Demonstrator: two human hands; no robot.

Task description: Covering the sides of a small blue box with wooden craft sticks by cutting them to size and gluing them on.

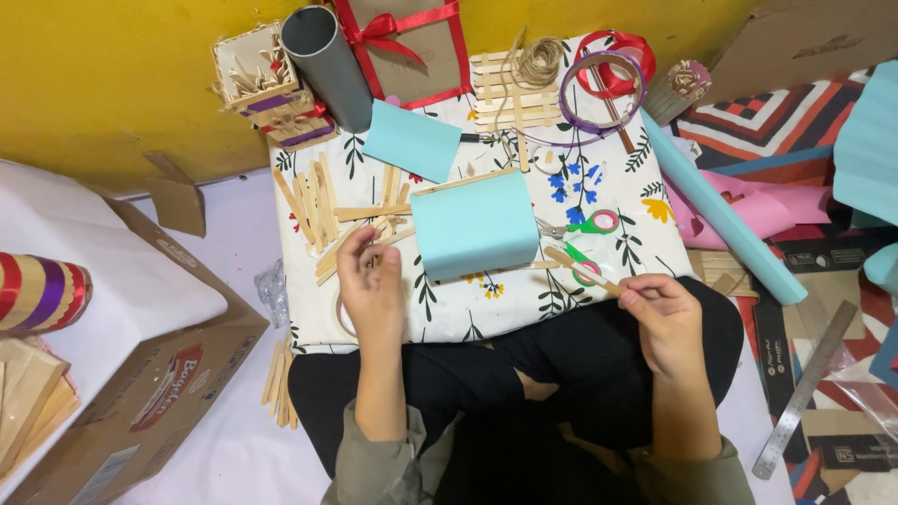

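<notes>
Head view: wooden craft sticks beside a smooth pale-blue paper-covered box (475, 225).
Right hand (659, 318) fingers pinch one flat stick (580, 267); left hand (369, 285) fingers close on another, mostly hidden.

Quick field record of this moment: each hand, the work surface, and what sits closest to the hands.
left hand: raised over loose wooden craft sticks, fingers curled; grasp unclear
right hand: pinching one wooden stick
surface: floral-print board on the lap
centre: light blue paper-covered box
near right hand: green-handled scissors
</notes>
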